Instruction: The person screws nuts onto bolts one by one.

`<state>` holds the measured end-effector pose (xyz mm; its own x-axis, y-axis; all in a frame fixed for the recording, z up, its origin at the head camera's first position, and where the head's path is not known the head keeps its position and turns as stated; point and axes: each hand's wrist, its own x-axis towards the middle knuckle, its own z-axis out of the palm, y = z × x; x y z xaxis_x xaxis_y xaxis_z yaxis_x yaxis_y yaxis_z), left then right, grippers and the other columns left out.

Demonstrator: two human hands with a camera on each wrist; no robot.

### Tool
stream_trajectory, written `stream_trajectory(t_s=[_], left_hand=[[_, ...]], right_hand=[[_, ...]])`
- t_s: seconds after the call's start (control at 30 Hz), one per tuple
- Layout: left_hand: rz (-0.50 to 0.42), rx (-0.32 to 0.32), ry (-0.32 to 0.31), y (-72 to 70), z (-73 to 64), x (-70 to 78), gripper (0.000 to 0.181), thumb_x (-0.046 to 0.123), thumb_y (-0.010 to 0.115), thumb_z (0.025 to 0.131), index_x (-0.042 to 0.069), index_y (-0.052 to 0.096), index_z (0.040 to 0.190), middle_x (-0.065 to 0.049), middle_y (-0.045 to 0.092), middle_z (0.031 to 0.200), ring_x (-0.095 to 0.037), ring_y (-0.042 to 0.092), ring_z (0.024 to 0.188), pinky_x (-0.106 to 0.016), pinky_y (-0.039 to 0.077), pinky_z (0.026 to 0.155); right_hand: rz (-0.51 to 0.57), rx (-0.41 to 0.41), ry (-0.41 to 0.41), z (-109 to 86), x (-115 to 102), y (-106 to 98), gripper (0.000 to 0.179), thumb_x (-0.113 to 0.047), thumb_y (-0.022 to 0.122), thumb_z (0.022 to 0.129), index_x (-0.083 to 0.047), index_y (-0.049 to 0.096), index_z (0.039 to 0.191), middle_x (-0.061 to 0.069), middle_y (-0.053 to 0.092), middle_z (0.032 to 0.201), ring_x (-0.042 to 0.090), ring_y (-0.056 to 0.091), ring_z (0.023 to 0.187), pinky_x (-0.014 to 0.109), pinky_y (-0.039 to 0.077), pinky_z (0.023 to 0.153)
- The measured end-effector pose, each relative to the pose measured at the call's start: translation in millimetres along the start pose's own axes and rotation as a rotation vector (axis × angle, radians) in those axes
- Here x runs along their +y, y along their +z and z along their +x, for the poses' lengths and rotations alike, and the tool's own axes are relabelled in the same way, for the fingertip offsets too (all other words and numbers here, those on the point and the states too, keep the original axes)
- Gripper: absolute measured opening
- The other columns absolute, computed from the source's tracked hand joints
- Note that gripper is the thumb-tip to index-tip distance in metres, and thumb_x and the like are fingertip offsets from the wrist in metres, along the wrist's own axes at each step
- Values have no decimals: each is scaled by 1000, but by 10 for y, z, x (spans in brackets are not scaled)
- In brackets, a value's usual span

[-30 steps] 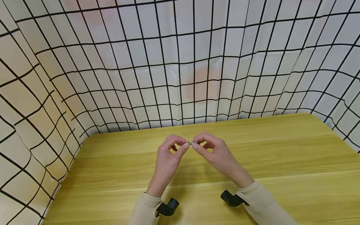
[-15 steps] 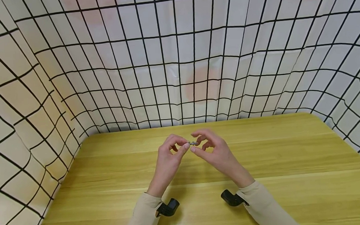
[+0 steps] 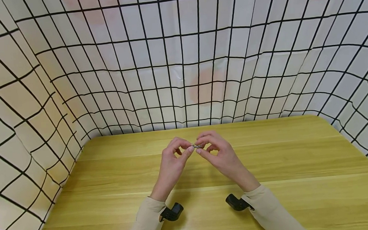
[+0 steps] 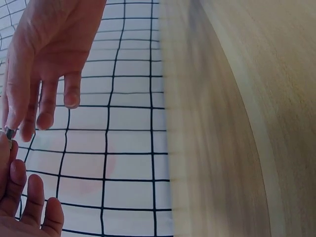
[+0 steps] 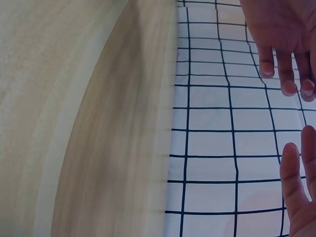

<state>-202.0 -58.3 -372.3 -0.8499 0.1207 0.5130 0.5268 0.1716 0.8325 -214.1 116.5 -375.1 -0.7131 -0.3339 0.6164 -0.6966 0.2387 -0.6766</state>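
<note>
Metal piece (image 3: 197, 146): long axis left-right; left grip (image 3: 171, 159) pinching left end; right grip (image 3: 221, 156) unclear.

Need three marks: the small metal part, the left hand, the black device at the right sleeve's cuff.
Small metal part (image 3: 197, 146), head view: its exposed stretch.
Left hand (image 3: 172, 159), head view: the middle of the hand, below the knuckles.
Black device (image 3: 237, 202), head view: the middle of its casing.
</note>
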Motion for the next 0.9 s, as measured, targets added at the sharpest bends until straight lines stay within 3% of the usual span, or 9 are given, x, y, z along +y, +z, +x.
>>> stream_trajectory(t_s=[0.23,0.47,0.6,0.77,0.9], left_hand=[[-22,1,0,9,2,-6,5,1,66,93,-3,68,92,-14,62,91,-19,53,88,-53,36,77],[-18,-9,-7,20,-1,-3,5,2,66,93,-3,69,93,-13,63,91,-19,52,87,-47,36,76],[-21,-9,-3,22,-4,-5,6,2,66,93,-3,69,93,-14,63,91,-20,52,87,-49,36,76],[-26,-4,0,20,-7,-17,5,2,66,93,-3,69,92,-14,63,91,-20,53,87,-52,36,76],[-36,0,2,15,-2,-21,5,1,66,92,-3,69,92,-14,63,91,-20,53,87,-56,35,76]], right_hand=[[16,0,72,-15,-8,1,10,2,68,91,-3,68,100,9,62,108,20,56,96,35,51,74],[21,18,108,-19,12,8,6,-1,65,93,-5,69,95,7,64,102,18,57,96,35,48,75],[19,21,131,-23,13,10,7,-3,65,94,-8,69,93,3,64,101,18,57,94,35,46,74],[13,-3,155,-24,6,15,8,-5,65,95,-7,69,102,3,65,103,18,57,94,38,48,76],[26,-13,148,-20,-13,8,20,-3,68,92,-4,65,112,11,64,109,22,57,96,38,50,78]])
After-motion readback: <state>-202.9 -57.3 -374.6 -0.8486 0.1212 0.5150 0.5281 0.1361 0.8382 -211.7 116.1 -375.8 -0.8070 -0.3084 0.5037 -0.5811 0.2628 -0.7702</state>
